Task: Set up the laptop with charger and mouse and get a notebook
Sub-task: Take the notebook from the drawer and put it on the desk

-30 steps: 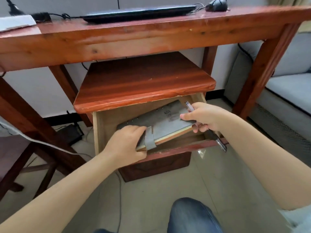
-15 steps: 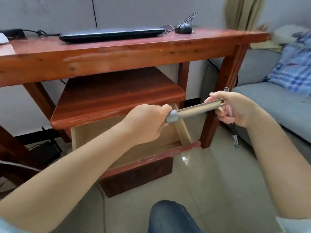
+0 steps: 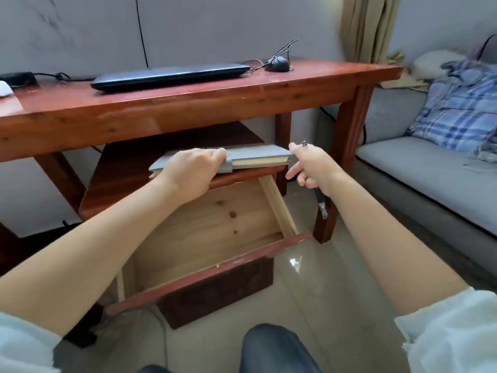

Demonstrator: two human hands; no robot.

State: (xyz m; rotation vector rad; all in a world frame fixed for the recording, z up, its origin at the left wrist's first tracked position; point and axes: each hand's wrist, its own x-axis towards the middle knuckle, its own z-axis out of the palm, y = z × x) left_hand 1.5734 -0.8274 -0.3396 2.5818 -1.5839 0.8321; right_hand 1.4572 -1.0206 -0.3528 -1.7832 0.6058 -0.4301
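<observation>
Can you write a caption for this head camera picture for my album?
Left hand lifts a grey notebook above the open drawer; right hand holds a pen.

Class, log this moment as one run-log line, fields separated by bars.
left hand: gripping notebook | right hand: holding pen | drawer: open | laptop: closed on desk

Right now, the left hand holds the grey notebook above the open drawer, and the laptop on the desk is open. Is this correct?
Not quite: the head view shows the laptop closed flat on the desk. The left hand does hold the grey notebook above the open drawer.
</observation>
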